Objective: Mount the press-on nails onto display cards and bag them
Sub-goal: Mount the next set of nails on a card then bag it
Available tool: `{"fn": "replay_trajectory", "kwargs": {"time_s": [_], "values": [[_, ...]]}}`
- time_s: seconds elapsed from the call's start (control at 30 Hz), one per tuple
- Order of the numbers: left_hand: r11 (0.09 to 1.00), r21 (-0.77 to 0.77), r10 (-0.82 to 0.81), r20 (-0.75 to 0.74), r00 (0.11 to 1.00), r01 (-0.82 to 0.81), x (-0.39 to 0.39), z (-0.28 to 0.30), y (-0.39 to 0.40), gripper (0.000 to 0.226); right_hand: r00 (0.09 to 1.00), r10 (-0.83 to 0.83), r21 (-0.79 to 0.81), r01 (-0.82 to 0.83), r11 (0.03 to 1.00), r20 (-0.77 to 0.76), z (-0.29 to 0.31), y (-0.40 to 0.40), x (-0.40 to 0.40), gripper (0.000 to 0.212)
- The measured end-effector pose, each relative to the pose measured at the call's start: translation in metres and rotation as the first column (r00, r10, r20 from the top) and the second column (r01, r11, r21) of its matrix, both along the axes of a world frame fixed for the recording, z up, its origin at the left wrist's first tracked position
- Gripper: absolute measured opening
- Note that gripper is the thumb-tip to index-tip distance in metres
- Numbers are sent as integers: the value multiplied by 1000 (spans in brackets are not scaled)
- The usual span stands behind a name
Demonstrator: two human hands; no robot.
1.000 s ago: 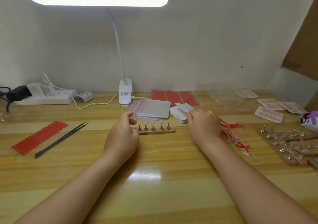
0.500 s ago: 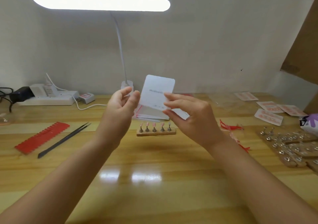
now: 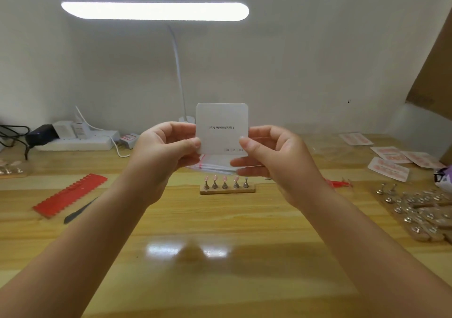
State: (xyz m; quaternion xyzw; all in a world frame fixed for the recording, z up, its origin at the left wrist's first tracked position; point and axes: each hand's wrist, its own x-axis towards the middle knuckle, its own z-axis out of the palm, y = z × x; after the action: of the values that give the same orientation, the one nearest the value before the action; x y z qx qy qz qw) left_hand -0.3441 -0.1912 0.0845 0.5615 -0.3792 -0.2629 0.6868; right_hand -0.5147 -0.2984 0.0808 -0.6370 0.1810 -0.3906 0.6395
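Note:
A white display card (image 3: 222, 127) printed "Handmade Nail", upside down to me, is held upright above the desk. My left hand (image 3: 163, 153) pinches its left edge and my right hand (image 3: 274, 156) pinches its right edge. Below the card, a small wooden stand (image 3: 227, 188) carries several pink press-on nails on metal pegs. A stack of clear bags (image 3: 212, 167) with a red strip lies just behind the stand, partly hidden by my hands.
A red toothed strip (image 3: 71, 195) and a dark tool (image 3: 78, 212) lie at the left. Finished nail cards (image 3: 389, 168) and wooden stands with metal pegs (image 3: 415, 212) fill the right. A power strip (image 3: 73, 141) and lamp (image 3: 155, 11) stand at the back.
My right hand lifted the card from the pile and my left hand joined it. The card turned square to me and now both hands hold it by its side edges.

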Motion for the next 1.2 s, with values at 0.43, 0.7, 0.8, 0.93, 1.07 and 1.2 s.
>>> {"fn": "replay_trajectory", "kwargs": {"time_s": [0.43, 0.7, 0.8, 0.93, 1.07, 1.2], "values": [[997, 64, 7, 326, 945, -30, -18, 1, 2, 12, 956, -138, -338, 44, 940, -258, 4, -3, -6, 34], [996, 54, -67, -107, 992, 73, -22, -4, -2, 16, 975, -6, -91, -15, 996, -222, 2, -7, -9, 12], [993, 85, -79, -95, 992, 87, -20, -6, -3, 16, 976, -13, -99, -8, 995, -217, 2, -8, -8, 10], [984, 162, -67, -34, 997, 71, -17, -4, -1, 14, 977, -23, -102, 1, 995, -214, -2, -8, -6, 11], [842, 515, -127, 477, 870, -159, 13, 2, 8, 22, 958, -18, -41, 7, 999, -285, -7, -7, -3, 13], [560, 505, -65, 817, 573, -657, 79, -4, 25, 25, 852, -14, -119, -57, 991, -523, -24, 2, 5, 23]]}}
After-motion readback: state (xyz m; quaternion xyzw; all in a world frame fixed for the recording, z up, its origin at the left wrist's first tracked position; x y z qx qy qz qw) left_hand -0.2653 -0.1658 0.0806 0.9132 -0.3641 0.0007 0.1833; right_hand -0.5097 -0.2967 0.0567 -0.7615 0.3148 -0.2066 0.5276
